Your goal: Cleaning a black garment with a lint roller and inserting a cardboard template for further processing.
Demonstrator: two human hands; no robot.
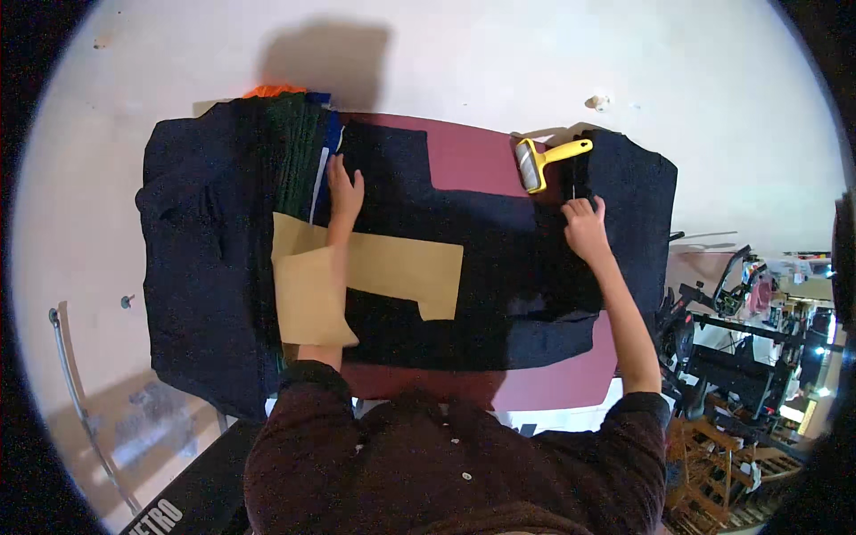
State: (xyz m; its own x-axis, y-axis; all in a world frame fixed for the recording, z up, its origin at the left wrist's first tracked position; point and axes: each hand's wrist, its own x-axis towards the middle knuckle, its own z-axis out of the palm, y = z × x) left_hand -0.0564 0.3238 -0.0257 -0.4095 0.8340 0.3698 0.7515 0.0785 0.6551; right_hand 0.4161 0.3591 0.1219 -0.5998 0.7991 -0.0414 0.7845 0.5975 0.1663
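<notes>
My left hand [346,192] lies palm down with its fingers stretched out, beside a stack of folded cloth [294,147] in dark green and blue. A tan paper piece [312,290] bends over my left forearm, and a tan paper pattern [401,267] with a notched end lies flat on dark cloth [481,218]. At the right, my right hand [584,227] has its fingers curled together at the edge of the dark cloth. A thin pale streak shows above those fingers; what they hold is too small to tell. Just beyond lies a yellow-handled lint roller [535,165].
Dark cloth hangs over the table's left end [196,250] and right end [637,205]. The reddish tabletop [473,156] shows between cloths. Something orange [272,90] sits behind the stack, against a pale wall [499,62]. An exercise bike [704,312] and a wooden rack [713,455] stand at right.
</notes>
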